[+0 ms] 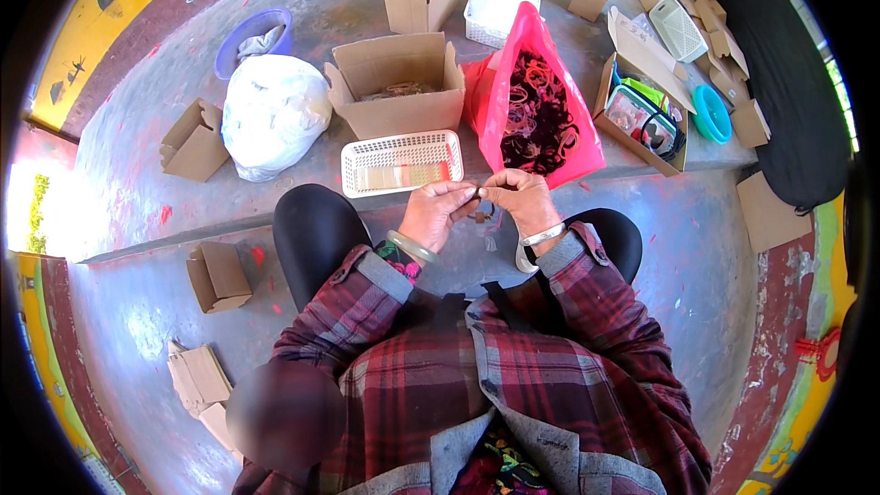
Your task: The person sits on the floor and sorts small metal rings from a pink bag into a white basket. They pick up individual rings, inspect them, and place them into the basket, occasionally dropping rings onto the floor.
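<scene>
My left hand (438, 213) and my right hand (522, 206) meet in front of my knees, fingertips pinched close together. Between them is a thin dark loop that looks like a hair tie (495, 216), with a small brown piece (479, 217) hanging below the fingers. Its finer details are too small to make out. Just beyond my right hand, a bright pink plastic bag (587, 151) gapes, full of dark, pink and purple loops (536, 115). Near my left hand, a white perforated basket (353, 170) holds a stack of flat tan cards (403, 176).
An open cardboard box (399, 117) stands behind the basket, beside a stuffed white plastic bag (275, 115). To the right are a box of mixed items (642, 119) and a turquoise basin (711, 115). A raised concrete step (229, 211) runs across, with small boxes around it.
</scene>
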Demonstrator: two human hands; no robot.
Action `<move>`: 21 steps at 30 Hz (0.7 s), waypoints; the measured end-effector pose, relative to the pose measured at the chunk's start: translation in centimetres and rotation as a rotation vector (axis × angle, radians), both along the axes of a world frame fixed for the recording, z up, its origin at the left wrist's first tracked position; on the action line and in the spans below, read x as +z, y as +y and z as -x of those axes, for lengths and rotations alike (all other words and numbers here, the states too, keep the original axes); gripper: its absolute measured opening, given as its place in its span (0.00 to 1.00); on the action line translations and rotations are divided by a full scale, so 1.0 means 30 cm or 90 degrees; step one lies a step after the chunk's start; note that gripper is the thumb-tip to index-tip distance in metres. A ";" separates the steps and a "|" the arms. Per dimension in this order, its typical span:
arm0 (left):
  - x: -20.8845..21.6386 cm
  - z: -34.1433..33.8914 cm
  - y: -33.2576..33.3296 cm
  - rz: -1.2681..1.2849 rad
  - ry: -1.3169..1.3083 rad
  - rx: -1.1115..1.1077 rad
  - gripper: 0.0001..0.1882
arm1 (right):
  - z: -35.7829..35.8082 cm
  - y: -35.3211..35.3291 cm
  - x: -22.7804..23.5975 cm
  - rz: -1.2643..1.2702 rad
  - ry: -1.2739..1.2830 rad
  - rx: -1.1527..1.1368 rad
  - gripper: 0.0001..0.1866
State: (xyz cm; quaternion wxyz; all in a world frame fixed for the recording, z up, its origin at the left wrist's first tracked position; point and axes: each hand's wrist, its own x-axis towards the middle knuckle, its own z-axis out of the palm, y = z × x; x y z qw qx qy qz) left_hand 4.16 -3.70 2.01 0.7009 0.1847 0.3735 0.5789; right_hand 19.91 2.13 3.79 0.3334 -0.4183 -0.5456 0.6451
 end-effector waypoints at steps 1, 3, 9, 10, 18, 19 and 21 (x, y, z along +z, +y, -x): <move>0.003 0.002 0.004 -0.002 0.005 -0.003 0.08 | -0.001 -0.001 0.001 0.008 0.007 -0.006 0.05; 0.002 0.006 0.008 -0.008 0.006 -0.010 0.08 | -0.002 -0.003 0.008 0.023 0.023 -0.018 0.04; 0.012 0.014 0.009 -0.007 -0.006 -0.030 0.09 | -0.008 0.000 -0.004 0.014 0.031 -0.017 0.04; 0.017 0.012 0.010 -0.007 -0.013 -0.031 0.10 | -0.008 -0.001 -0.004 0.020 0.034 -0.018 0.04; -0.009 0.015 0.008 0.004 -0.009 -0.082 0.12 | -0.002 -0.008 0.014 0.015 0.050 0.021 0.06; -0.004 0.017 0.009 0.007 -0.004 -0.087 0.11 | -0.004 -0.008 0.018 0.040 0.056 0.024 0.07; -0.001 0.020 0.008 0.014 0.001 -0.091 0.11 | -0.006 -0.008 0.029 0.089 0.070 0.031 0.10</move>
